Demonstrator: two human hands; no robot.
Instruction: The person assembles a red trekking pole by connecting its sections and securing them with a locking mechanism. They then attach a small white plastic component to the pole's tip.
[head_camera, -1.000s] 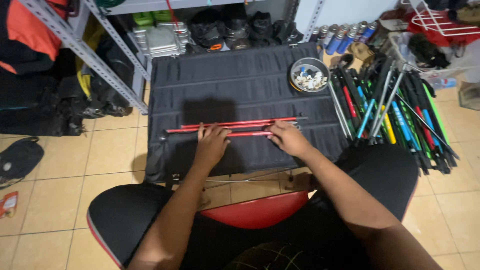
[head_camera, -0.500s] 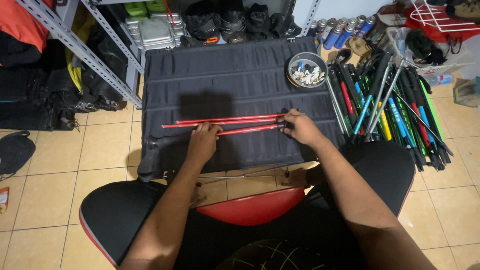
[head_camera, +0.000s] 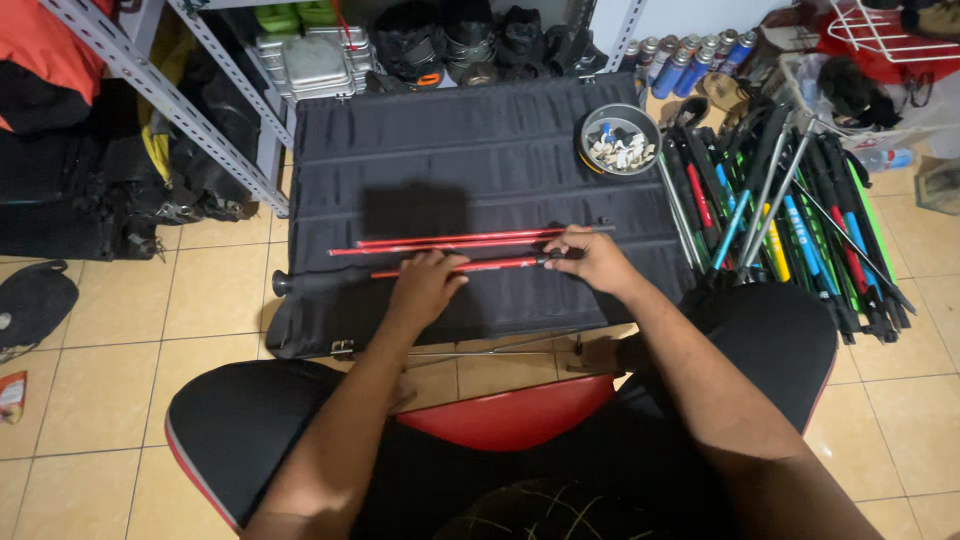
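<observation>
My left hand (head_camera: 428, 283) closes loosely over the middle of a red trekking pole (head_camera: 470, 266), while my right hand (head_camera: 592, 260) pinches its black joint end. The pole lies crosswise on a black padded mat (head_camera: 450, 150), near its front edge, its long axis running left to right between my hands. Two more red pole sections (head_camera: 450, 240) lie just beyond it, parallel.

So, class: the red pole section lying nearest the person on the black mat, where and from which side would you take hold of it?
Grip the red pole section on its bare middle, between the left hand and right hand, probably from above. It lies flat and crosswise on the black mat, so its long sides are open to fingers; another red pole lies just beyond it.
</observation>
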